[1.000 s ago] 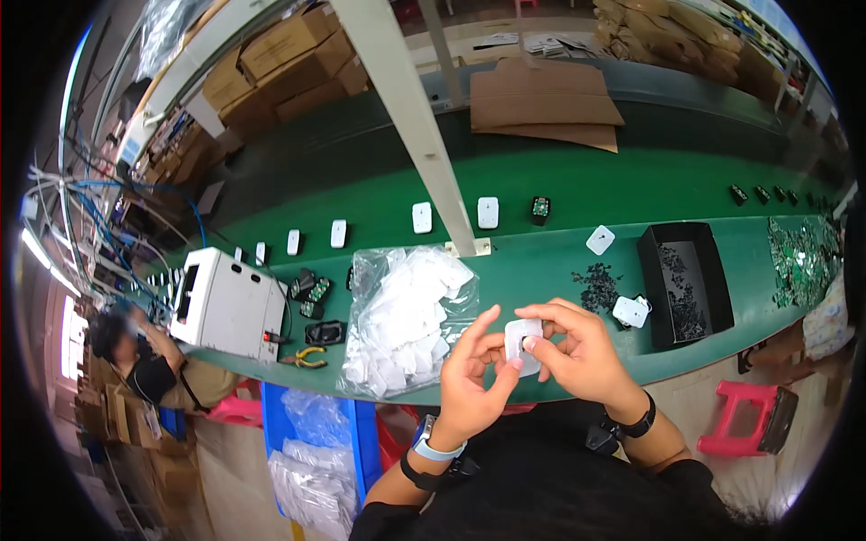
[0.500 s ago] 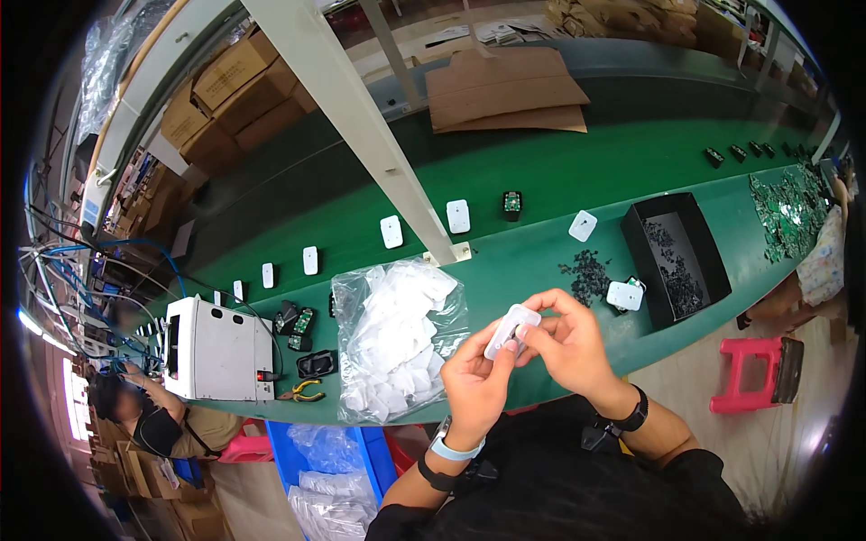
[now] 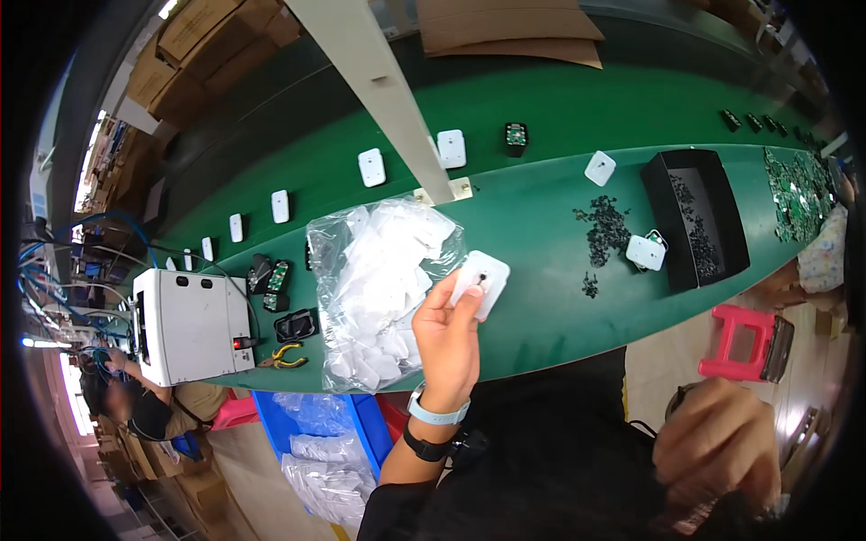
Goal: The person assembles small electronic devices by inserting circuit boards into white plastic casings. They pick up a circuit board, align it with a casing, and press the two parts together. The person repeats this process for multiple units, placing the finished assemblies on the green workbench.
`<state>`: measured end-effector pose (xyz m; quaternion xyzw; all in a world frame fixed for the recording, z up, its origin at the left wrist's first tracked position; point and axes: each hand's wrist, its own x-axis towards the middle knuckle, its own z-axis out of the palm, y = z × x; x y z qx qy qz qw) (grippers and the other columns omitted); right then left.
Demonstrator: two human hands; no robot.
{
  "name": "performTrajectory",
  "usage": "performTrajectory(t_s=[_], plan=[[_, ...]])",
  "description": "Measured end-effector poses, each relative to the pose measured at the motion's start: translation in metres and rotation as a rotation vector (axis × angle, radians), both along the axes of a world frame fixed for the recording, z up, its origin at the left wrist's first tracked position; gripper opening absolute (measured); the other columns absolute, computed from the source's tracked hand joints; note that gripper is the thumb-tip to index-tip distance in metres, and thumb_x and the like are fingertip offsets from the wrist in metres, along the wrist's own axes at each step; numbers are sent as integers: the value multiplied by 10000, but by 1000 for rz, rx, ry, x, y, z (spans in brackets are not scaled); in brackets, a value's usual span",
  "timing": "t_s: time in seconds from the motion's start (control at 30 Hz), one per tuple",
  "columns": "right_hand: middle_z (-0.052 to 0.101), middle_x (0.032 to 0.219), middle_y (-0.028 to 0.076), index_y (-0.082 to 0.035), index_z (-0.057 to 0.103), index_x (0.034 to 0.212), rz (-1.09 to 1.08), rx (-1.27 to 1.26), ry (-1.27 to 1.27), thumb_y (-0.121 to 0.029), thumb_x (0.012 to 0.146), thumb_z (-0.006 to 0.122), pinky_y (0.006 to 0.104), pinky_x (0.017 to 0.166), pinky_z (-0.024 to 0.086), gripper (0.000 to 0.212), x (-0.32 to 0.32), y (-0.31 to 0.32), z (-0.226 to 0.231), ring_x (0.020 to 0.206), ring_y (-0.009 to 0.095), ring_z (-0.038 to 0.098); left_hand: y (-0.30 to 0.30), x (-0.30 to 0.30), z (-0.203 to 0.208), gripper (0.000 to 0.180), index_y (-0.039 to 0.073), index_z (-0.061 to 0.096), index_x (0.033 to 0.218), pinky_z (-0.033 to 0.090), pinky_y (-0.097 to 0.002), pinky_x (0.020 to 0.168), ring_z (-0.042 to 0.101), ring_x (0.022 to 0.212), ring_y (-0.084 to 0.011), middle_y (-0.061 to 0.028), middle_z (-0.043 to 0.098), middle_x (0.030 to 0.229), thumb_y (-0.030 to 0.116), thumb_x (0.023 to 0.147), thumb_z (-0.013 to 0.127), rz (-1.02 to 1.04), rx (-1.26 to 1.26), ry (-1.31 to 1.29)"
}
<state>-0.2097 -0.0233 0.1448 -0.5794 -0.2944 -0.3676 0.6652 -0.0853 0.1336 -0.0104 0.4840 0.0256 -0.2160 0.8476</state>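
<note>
My left hand [image 3: 446,352] grips a white plastic cover [image 3: 492,269] with rounded corners, thumb on its face and fingers behind. A small black part shows near the cover's middle, just above the thumb tip. The cover is held above the green table, beside a clear bag of white covers [image 3: 379,279]. My right hand [image 3: 719,442] is down at the lower right, past the table's front edge and close to my body. Motion blurs its fingers, and whether it holds anything does not show. Loose small black parts [image 3: 606,230] lie in a pile right of the cover.
A black box [image 3: 661,221] and green circuit boards [image 3: 798,194] lie right. More white covers [image 3: 371,168] line the green belt beyond a pale post [image 3: 379,81]. Left are a white machine [image 3: 194,325] and pliers [image 3: 287,357]. A person [image 3: 149,406] sits far left.
My right hand has let go of the cover and moved down to the right. My left hand alone holds the cover, its face now turned up. The whole view has shifted.
</note>
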Motion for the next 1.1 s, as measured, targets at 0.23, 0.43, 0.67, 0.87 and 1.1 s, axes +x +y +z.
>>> performTrajectory(t_s=[0.23, 0.43, 0.67, 0.87, 1.1], plan=[[687, 759, 243, 111, 671, 759, 540, -169, 244, -438, 1093, 375, 386, 514, 595, 707, -10, -47, -13, 584, 344, 655, 11, -1, -3, 282, -75, 623, 1253, 491, -287, 670, 638, 822, -129, -104, 719, 1061, 12, 985, 607, 12, -59, -2], [692, 840, 249, 120, 706, 869, 616, -143, 278, -446, 1095, 386, 380, 536, 592, 689, -10, -46, -22, 618, 335, 660, 15, -7, 1, 254, -76, 634, 1201, 499, -307, 613, 657, 746, -170, -130, 715, 971, 12, 966, 594, 25, 48, -30], [569, 705, 12, 3, 649, 860, -211, -644, 674, -24, 828, 679, 273, 544, 440, 52, 74, -59, -53, 585, 155, 565, 33, -9, -15, 252, -79, 635, 1194, 506, -278, 570, 677, 710, -188, -142, 727, 964, -29, 951, 591, 12, 121, -45], [647, 1104, 166, -7, 605, 1210, -794, -753, 1090, -314, 826, 792, 402, 809, 543, 526, 226, -135, -201, 878, 281, 667, 44, -7, -10, 293, -93, 613, 1256, 585, -319, 630, 723, 775, -221, -167, 735, 1025, 15, 984, 610, 45, 100, -29], [705, 1055, 274, 41, 625, 1169, -1031, -754, 1074, -267, 851, 693, 476, 933, 532, 448, 260, -116, -241, 1043, 433, 674, 57, -5, -2, 358, -101, 560, 1332, 631, -376, 730, 743, 856, -267, -189, 722, 1100, 21, 999, 606, 67, 68, -46]])
